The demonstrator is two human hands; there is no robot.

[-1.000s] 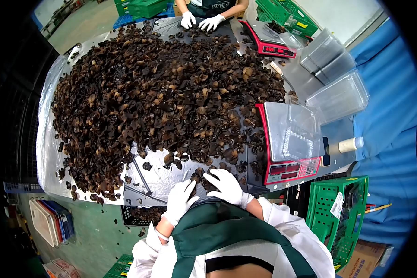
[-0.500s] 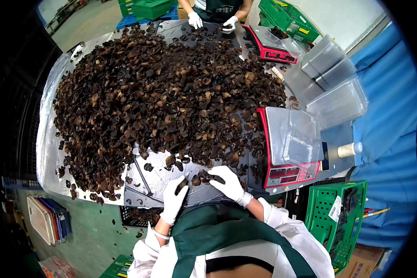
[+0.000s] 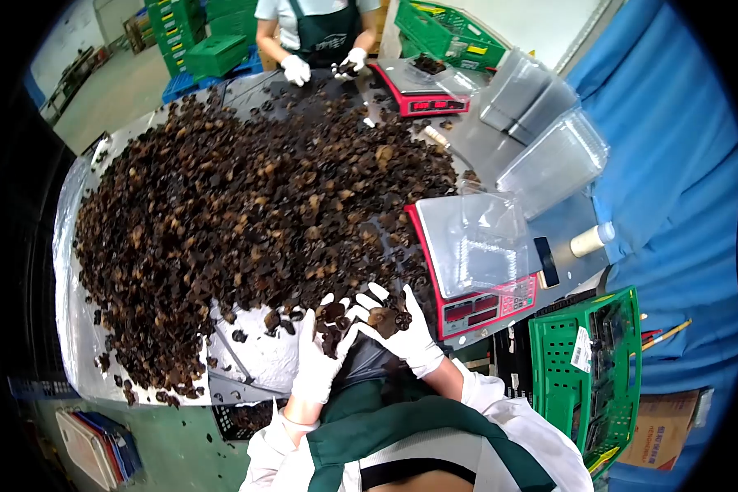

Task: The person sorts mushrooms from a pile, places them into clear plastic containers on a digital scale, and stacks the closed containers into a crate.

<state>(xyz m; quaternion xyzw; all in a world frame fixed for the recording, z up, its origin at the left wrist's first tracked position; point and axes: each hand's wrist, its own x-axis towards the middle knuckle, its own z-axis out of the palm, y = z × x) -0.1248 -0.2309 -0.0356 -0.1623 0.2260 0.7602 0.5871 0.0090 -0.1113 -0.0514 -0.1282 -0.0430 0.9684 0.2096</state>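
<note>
Dark brown wood ear mushrooms (image 3: 254,189) lie in a broad heap across the table. At its near edge my left hand (image 3: 316,365) is gloved in white and turned palm up, its fingers curled round a few wood ear mushrooms (image 3: 333,321). Close beside it, my right hand (image 3: 416,340), also gloved, cradles more wood ear mushrooms (image 3: 387,318) between thumb and fingers. The two hands nearly meet. To their right stands a red scale (image 3: 467,316) with a clear plastic box (image 3: 492,246) on its plate.
Across the table a co-worker (image 3: 324,41) in white gloves handles mushrooms near a second red scale (image 3: 435,105). Clear boxes (image 3: 553,164), a phone (image 3: 546,261) and a white bottle (image 3: 590,239) are at the right. A green crate (image 3: 562,385) stands below.
Both my hands have lifted mushrooms from the table's near edge and turned palm up, drawing closer together. The view has shifted, so the table appears lower and further left.
</note>
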